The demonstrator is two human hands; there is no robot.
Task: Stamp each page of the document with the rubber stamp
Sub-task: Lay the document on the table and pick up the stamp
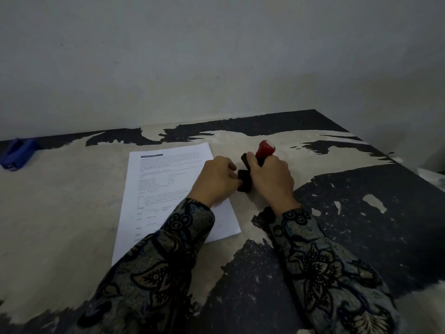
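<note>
While the right hand (272,175) curls its fingers round the rubber stamp (261,153), whose red knob sticks up above the knuckles, the left hand (215,180) pinches a small black block (244,182) just beside it, which could be the stamp's base or an ink pad. Both sit at the right edge of the document (166,189), which lies flat on the worn table (361,213). A blue object (18,154) rests far left by the wall.

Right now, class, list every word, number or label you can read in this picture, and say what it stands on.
None can be read.
Sheet of paper: printed lines and a dark heading bar, all too small and blurred.
Stamp: no label shows.
Blue object: no readable marking.
</note>
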